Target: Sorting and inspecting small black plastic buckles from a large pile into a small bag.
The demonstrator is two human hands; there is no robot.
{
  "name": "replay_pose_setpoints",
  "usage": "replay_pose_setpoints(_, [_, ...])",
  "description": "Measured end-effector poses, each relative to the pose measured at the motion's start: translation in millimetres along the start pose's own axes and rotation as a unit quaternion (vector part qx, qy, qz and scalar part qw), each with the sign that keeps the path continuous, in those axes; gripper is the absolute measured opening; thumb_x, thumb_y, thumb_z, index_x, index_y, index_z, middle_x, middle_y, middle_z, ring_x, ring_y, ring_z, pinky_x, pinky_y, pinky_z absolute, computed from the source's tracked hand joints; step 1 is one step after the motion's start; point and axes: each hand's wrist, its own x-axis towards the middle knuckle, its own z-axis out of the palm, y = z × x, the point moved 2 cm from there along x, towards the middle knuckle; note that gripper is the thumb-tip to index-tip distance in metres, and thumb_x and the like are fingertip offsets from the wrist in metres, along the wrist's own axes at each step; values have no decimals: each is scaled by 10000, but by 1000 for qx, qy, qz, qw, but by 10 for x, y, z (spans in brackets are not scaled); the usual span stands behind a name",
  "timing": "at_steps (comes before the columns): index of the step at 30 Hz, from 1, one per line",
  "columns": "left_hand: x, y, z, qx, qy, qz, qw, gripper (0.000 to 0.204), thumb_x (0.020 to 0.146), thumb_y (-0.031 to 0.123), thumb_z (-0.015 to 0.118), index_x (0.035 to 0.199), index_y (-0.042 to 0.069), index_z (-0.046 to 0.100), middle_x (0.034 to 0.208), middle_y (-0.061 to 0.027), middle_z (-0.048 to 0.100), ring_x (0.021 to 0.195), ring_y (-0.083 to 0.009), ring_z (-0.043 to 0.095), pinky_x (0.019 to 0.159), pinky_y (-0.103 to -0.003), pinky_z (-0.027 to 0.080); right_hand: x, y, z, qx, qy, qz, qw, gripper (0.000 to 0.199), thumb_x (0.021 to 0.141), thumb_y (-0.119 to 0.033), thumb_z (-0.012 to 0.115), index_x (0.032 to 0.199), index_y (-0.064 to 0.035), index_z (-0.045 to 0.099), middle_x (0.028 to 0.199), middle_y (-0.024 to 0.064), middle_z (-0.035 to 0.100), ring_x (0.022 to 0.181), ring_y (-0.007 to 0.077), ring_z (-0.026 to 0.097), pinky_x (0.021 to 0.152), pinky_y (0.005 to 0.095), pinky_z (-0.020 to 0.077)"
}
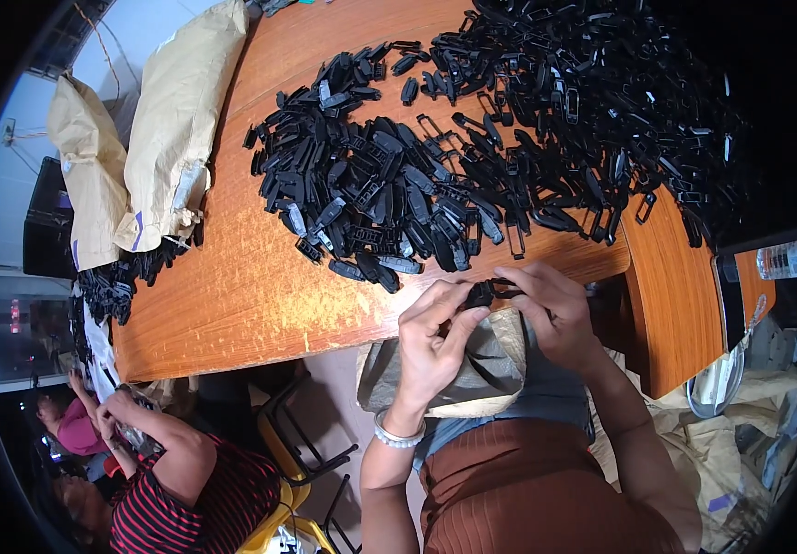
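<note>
Both hands, left hand (433,337) and right hand (553,312), hold black clip (489,293) lengthwise left-right.

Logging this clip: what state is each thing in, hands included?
Left hand: closed on a black plastic part, thumb pressing it.
Right hand: pinching the same part from the other side.
Black plastic part: held at the table edge, above the lap.
Parts pile: loose, heaped across the wooden table.
Paper sacks: lying slumped at the table's left end.
Grey bag: open on the lap.
Water bottle: lying on its side.
</note>
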Motion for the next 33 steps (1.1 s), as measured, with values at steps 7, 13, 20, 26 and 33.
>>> replay_pose_setpoints(7, [3, 33, 7, -1, -9, 2, 1000, 228, 756, -17, 654, 975, -76, 623, 795, -96, 587, 638, -118, 530, 598, -216, 416, -15, 30, -27, 18, 0, 22, 1000, 300, 777, 32, 534, 1067, 20, 608, 862, 127, 591, 740, 215, 573, 666, 286, 443])
replay_pose_setpoints(13, [-6, 16, 11, -17, -13, -4, 1000, 226, 757, -15, 655, 972, -76, 622, 775, -79, 576, 615, -103, 499, 576, -211, 395, -5, 27, -39, 30, 1, 10, 1000, 300, 764, 32, 547, 1055, 19, 618, 828, 116, 582, 716, 202, 557, 647, 278, 429])
replay_pose_setpoints(20, [-6, 73, 1, -6, 1, -9, 1000, 226, 743, -25, 663, 958, -82, 624, 791, -86, 591, 607, -103, 516, 566, -208, 403, -15, 35, -59, 26, 7, 8, 1000, 301, 756, 33, 550, 1048, 19, 622, 799, 113, 569, 680, 195, 541, 620, 276, 422])
replay_pose_setpoints(26, [-11, 69, -4, 12, 4, -2, 1000, 220, 737, -31, 662, 951, -75, 632, 768, -85, 588, 600, -107, 516, 559, -210, 402, -6, 9, -54, 19, -8, 3, 1000, 303, 755, 33, 551, 1051, 18, 617, 799, 117, 561, 676, 208, 547, 610, 290, 428])
replay_pose_setpoints(33, [-4, 96, 18, -12, 23, -17, 1000, 189, 746, -29, 653, 933, -54, 653, 713, -70, 569, 589, -108, 497, 545, -219, 392, -152, 7, 73, -38, -7, -21, 999, 323, 771, 37, 534, 1091, 43, 572, 853, 158, 578, 711, 278, 580, 634, 349, 463])
